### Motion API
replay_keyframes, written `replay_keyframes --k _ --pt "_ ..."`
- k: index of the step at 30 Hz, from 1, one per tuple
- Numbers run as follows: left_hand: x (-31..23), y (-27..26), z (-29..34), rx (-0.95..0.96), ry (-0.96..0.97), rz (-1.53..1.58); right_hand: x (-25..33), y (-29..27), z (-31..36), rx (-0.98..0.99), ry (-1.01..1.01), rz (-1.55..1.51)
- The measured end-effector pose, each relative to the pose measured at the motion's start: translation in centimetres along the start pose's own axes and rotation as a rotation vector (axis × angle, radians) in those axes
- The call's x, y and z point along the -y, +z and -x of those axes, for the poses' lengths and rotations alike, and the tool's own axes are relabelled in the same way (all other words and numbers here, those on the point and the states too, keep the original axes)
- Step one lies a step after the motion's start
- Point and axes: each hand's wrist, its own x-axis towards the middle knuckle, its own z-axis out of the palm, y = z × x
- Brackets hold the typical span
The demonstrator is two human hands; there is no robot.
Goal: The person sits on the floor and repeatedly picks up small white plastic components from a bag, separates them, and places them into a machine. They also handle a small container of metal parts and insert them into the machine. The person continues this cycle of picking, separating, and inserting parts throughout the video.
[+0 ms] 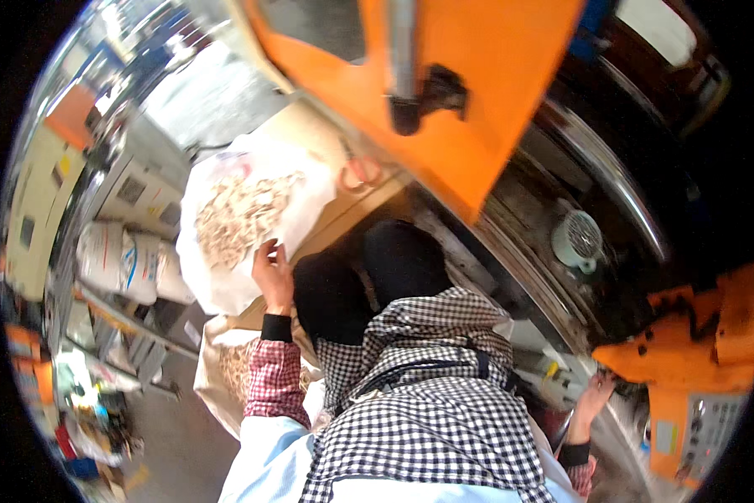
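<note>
My left hand (274, 275) is at the near edge of a white plastic bag (316, 180) with many small beige pieces (247, 214) in it. Its fingers are loosely bent and apart, and I see nothing held in them. Far to the right, my right hand (592, 400) reaches up to the pointed end of an orange machine part (624, 359). Blur hides whether its fingers grip that part or only touch it. A second pale bag (217, 360) with similar pieces stands beside my left forearm.
Red-handled scissors (360, 173) lie on a brown board (301, 126) beyond the bag. An orange machine door (477, 92) with a grey bar rises ahead. A pale green cup (576, 239) stands on the machine at right, above a control panel (712, 432). White sacks (117, 260) stand left.
</note>
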Motion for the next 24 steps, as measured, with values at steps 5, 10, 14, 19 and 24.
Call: replay_keyframes --k 5,10,14,19,24 --pt "4.4 -1.5 -1.4 -0.042 -0.019 -0.256 14.7 -1.9 5.2 0.435 -0.034 0.029" --pt "7.0 -1.8 -2.9 -0.007 -0.024 -0.484 24.3 4.6 5.9 0.784 -0.456 -0.287" --pt "7.0 -1.1 -4.4 0.023 -0.055 -0.499 34.4 14.5 7.8 0.967 -0.697 -0.545" --pt "5.8 0.3 -7.6 0.118 0.065 -0.547 43.1 28.4 10.8 1.0 -0.921 -0.649" --pt "7.8 1.6 -9.7 0.19 0.258 -0.651 48.1 38.7 11.6 0.848 -0.857 -0.766"
